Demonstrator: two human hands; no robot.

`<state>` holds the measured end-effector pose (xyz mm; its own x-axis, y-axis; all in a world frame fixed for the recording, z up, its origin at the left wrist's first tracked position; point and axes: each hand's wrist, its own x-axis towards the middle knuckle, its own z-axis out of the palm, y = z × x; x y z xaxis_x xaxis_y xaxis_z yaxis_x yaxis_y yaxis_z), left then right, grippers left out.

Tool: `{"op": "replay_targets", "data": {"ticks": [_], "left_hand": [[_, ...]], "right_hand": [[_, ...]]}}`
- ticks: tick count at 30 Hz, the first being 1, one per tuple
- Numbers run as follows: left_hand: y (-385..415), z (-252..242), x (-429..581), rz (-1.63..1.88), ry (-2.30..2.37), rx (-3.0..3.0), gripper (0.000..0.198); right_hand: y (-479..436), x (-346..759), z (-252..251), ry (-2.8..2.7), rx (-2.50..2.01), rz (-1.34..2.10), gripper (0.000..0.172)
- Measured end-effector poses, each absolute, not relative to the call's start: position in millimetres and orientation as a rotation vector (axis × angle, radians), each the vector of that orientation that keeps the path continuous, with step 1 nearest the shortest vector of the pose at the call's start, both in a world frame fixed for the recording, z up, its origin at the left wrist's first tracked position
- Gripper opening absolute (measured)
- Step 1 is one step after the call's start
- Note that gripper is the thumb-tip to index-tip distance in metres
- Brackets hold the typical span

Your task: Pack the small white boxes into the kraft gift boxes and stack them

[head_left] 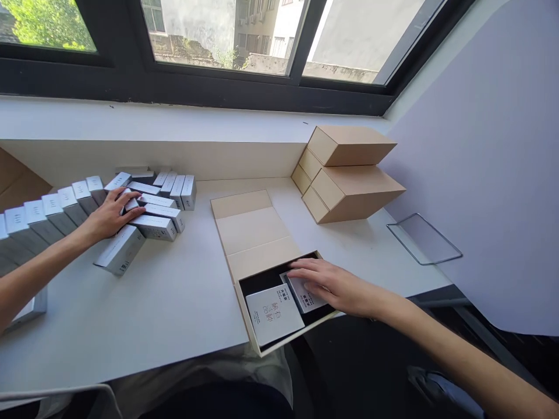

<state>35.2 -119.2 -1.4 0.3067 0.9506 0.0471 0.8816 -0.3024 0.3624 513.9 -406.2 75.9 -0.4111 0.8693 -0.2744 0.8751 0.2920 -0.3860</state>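
On the left of the table, my left hand (111, 216) reaches into a cluster of small white boxes. Its thumb and fingers are around the end of one white box (131, 203), partly hidden by the fingers. Near the table's front edge lies a tan lidded gift box (251, 317), its hinged lid (257, 230) folded back. Two white printed boxes are inside, one (274, 314) flat at the left and another (305, 297) at the right. My right hand (325, 282) lies over the right one with fingers stretched out, covering part of it.
Closed tan boxes (353, 186) are stacked at the back right. A row of white boxes (52, 212) runs along the left, with more standing (187, 192) behind the cluster. A thin wire frame (423, 238) sits by the right wall. Behind the table is a window (227, 87).
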Motion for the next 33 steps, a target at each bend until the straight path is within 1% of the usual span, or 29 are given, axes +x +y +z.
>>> {"op": "replay_targets", "data": {"ticks": [4, 7, 10, 13, 20, 25, 30, 33], "left_hand": [[-127.7, 6.3, 52.8, 0.291, 1.689, 2.292, 0.073], [-130.3, 8.9, 57.1, 0.298, 1.688, 2.297, 0.072], [-130.5, 9.4, 55.5, 0.311, 1.686, 2.306, 0.072], [-130.6, 10.1, 54.6, 0.298, 1.712, 2.289, 0.072], [-131.7, 11.2, 56.3, 0.268, 1.741, 2.316, 0.067], [-131.0, 8.6, 54.3, 0.3, 1.721, 2.351, 0.07], [-128.9, 4.7, 53.1, 0.356, 1.713, 2.354, 0.074], [-124.7, 1.1, 52.2, 0.392, 1.686, 2.348, 0.073]], "right_hand": [[-401.8, 509.8, 61.4, 2.534, 1.621, -0.653, 0.045], [-398.3, 505.8, 54.8, 2.553, 1.596, -0.52, 0.039], [-397.2, 504.2, 51.1, 2.521, 1.575, -0.48, 0.033], [-398.5, 506.6, 46.3, 2.512, 1.568, -0.522, 0.035], [-401.0, 514.3, 45.3, 2.677, 1.544, -0.75, 0.039], [-399.7, 501.7, 50.0, 2.637, 1.566, -0.958, 0.048], [-395.6, 487.0, 50.3, 2.672, 1.527, -0.979, 0.043], [-359.5, 487.9, 60.1, 2.797, 1.719, -0.975, 0.045]]}}
